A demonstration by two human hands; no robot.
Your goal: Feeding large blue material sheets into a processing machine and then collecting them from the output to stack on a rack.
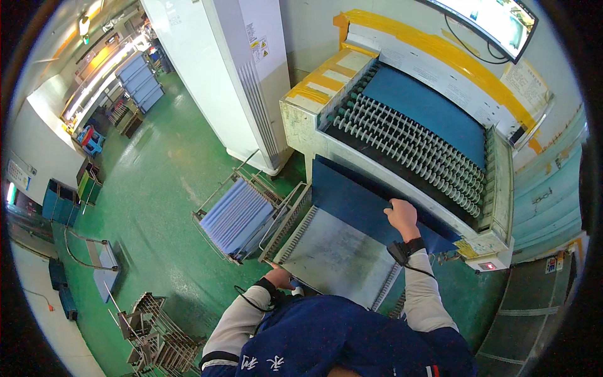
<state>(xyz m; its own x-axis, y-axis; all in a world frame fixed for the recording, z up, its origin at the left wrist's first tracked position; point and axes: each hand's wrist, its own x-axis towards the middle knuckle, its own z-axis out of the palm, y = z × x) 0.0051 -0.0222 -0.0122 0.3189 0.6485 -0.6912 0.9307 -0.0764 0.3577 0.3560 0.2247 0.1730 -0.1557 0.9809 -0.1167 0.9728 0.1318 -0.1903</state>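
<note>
My right hand (402, 218) is closed on the upper edge of a dark blue flat panel (358, 204), which slants in front of the roller machine (301, 122). Below the panel a pale grey sheet (336, 251) lies between the toothed side rails of a metal rack (291, 234). Close to my body, my left hand (278, 275) is at the rack's near left corner with its fingers curled. What those fingers grip is partly hidden by the hand and sleeve.
Left of the rack, a wire rack (235, 217) holds several light blue panels. A white cabinet (220, 75) stands beyond it. Stacked metal frames (157, 342) and a wheeled cart (105, 270) sit on the green floor. A monitor (496, 22) hangs above the machine; grey cabinets (527, 314) stand at right.
</note>
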